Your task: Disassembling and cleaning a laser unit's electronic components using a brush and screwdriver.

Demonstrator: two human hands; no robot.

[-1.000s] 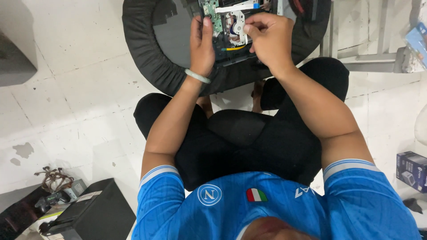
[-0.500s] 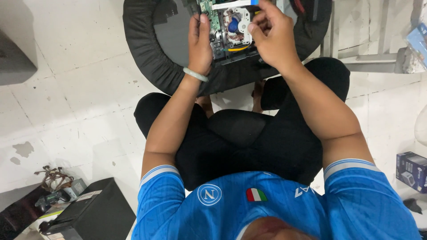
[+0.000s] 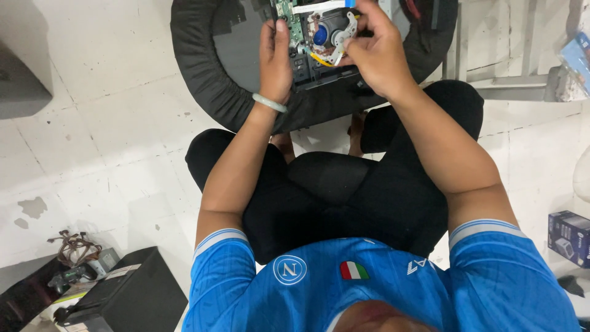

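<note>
- A dark blue cardboard box (image 3: 568,237) is sitting on the pale floor at the right edge, low in the view; it is rectangular, with a lighter panel on its facing side showing a small picture.
- A light blue packet (image 3: 578,58) is lying at the upper right edge, tilted, partly cut off by the frame; its kind cannot be told.
- A pale rectangular label (image 3: 123,271) is showing on the top of the black box-shaped case (image 3: 132,298) at the lower left.
- No signs or screens are appearing in this view.
</note>
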